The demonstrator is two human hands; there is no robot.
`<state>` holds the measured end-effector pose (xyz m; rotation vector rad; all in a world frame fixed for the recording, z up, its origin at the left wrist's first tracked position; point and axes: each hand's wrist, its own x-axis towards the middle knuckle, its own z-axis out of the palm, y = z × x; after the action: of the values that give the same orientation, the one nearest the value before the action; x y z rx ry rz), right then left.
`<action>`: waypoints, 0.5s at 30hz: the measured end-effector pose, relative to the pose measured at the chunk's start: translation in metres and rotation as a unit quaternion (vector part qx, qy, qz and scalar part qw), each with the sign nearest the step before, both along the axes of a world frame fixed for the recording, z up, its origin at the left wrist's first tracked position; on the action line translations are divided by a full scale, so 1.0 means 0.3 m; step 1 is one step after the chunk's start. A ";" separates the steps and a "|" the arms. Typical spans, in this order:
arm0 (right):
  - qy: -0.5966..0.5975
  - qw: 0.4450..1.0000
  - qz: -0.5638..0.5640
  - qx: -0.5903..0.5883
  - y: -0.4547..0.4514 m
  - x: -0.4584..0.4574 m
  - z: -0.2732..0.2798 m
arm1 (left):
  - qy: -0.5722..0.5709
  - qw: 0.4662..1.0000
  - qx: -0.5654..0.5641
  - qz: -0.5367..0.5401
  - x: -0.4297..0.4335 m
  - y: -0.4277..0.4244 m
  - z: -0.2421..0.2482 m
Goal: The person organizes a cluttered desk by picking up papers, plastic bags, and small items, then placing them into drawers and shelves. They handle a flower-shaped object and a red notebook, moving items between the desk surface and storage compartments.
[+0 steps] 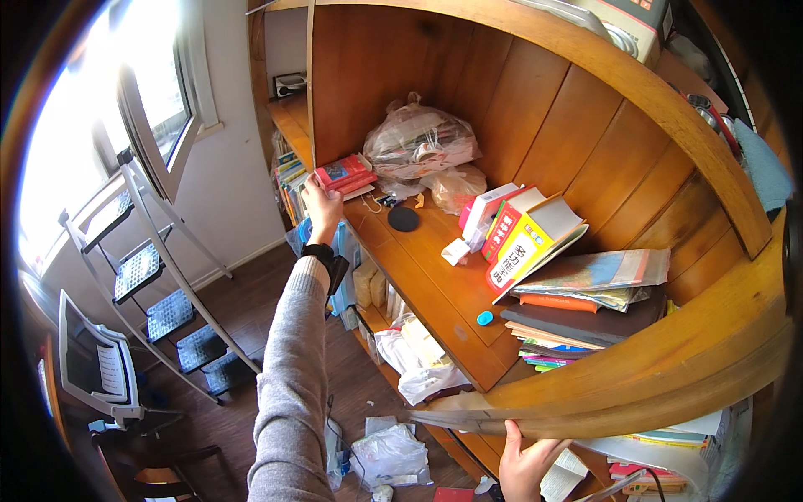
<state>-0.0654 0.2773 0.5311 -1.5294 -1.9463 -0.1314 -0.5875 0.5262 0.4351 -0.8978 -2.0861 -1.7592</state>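
Observation:
My left hand (322, 204), in a grey knitted sleeve with a black watch, reaches to the far left end of a wooden shelf (401, 263). Its fingers touch the near edge of a small stack of red books (345, 173); how firmly they grip is unclear. My right hand (530, 464) is at the bottom, its thumb against the lower edge of a curved wooden rail (564, 401); its other fingers are partly hidden. Between the hands, a black disc (403, 219), a blue cap (485, 318) and leaning thick books (527, 245) rest on the shelf.
Plastic bags of items (421, 141) stand behind the red books. Folders and papers (564, 326) are piled at the shelf's right. A folding stepladder (157, 270) stands by the open window at left. Bags (392, 455) lie on the floor below.

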 end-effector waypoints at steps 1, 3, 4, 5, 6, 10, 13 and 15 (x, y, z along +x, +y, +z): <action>-0.003 1.000 0.009 0.001 0.000 0.002 0.001 | -0.031 0.999 0.009 -0.011 -0.003 -0.009 0.004; 0.054 0.997 0.023 -0.039 -0.006 0.003 0.001 | -0.063 0.998 -0.008 -0.026 -0.012 -0.023 0.018; 0.098 0.993 0.039 -0.056 -0.008 0.003 0.000 | -0.086 0.995 -0.018 -0.037 -0.011 -0.028 0.020; 0.078 0.995 0.031 -0.050 -0.011 0.003 -0.001 | -0.077 0.996 -0.020 -0.043 -0.010 -0.031 0.022; 0.073 0.996 0.032 -0.040 -0.011 0.002 -0.003 | -0.075 0.995 -0.022 -0.054 -0.012 -0.033 0.022; 0.081 0.995 0.038 -0.035 -0.009 0.004 -0.007 | -0.096 0.991 -0.063 -0.075 -0.027 -0.019 0.000; 0.061 0.997 0.042 -0.014 -0.004 0.005 -0.005 | -0.100 0.989 -0.069 -0.084 -0.043 -0.002 -0.026; 0.044 0.998 0.033 -0.015 -0.003 0.003 -0.003 | -0.119 0.983 -0.054 -0.132 -0.062 -0.005 -0.025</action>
<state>-0.0645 0.2762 0.5303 -1.4630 -1.9353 -0.0067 -0.6059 0.5247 0.4276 -1.0847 -2.3226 -1.9874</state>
